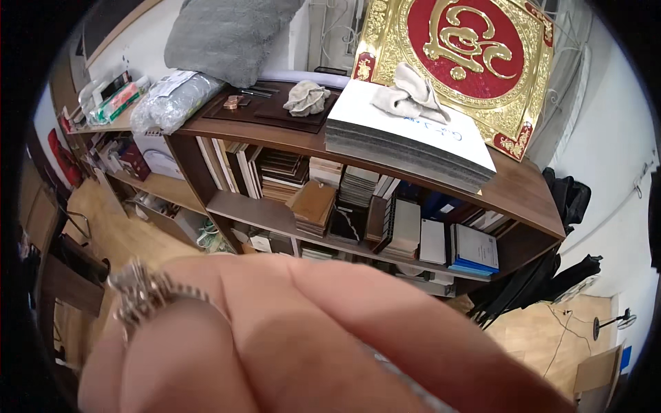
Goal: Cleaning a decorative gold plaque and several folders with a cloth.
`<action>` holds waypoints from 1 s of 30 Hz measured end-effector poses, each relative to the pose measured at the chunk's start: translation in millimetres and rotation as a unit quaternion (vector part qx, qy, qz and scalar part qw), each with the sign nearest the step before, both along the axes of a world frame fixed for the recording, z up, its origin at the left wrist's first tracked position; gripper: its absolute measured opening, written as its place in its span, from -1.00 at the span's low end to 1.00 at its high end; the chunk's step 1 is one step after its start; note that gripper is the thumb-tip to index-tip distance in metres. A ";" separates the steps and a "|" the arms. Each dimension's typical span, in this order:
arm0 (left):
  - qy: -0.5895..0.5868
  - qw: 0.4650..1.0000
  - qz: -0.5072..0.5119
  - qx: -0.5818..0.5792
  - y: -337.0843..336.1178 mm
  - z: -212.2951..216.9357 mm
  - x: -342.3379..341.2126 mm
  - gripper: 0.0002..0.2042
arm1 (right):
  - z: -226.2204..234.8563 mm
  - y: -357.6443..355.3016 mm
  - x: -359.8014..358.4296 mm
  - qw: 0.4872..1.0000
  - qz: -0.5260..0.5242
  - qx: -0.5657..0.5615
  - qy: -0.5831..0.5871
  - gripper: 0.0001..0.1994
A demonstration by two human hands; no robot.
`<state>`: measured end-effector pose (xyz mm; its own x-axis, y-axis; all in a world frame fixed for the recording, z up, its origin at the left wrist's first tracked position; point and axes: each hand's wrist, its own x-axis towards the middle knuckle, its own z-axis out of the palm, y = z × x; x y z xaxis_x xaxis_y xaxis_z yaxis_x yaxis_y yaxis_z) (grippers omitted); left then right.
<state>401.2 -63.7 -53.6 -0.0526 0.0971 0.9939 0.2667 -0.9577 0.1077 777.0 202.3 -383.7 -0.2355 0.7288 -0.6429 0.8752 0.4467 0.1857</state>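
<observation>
A hand (289, 337) fills the near view, very close and blurred; a ring (141, 292) sits on one finger at near left. Whether its fingers (385, 323) grasp anything cannot be told. Beyond, a wooden shelf (275, 131) carries a crumpled cloth (308, 98), and farther right a stack of sheets (406, 141).

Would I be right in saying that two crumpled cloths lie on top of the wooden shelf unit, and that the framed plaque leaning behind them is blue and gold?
Not quite: the head view shows the plaque is red and gold, not blue. Two crumpled cloths do lie on top of the wooden shelf unit.
</observation>
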 end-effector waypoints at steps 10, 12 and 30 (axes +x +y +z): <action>0.126 0.991 -0.042 0.025 61.0 74.4 30.3 -0.24 | 199.9 11.2 -83.6 0.903 0.143 -0.020 0.405 -0.59; 0.145 0.988 -0.059 0.014 63.9 87.0 32.7 -0.24 | 285.0 -5.3 -119.7 0.856 0.159 0.034 0.490 -0.66; -0.028 0.919 0.212 -0.332 112.4 19.3 -107.5 -0.50 | 378.2 188.6 -305.2 0.640 0.203 0.215 0.709 -0.67</action>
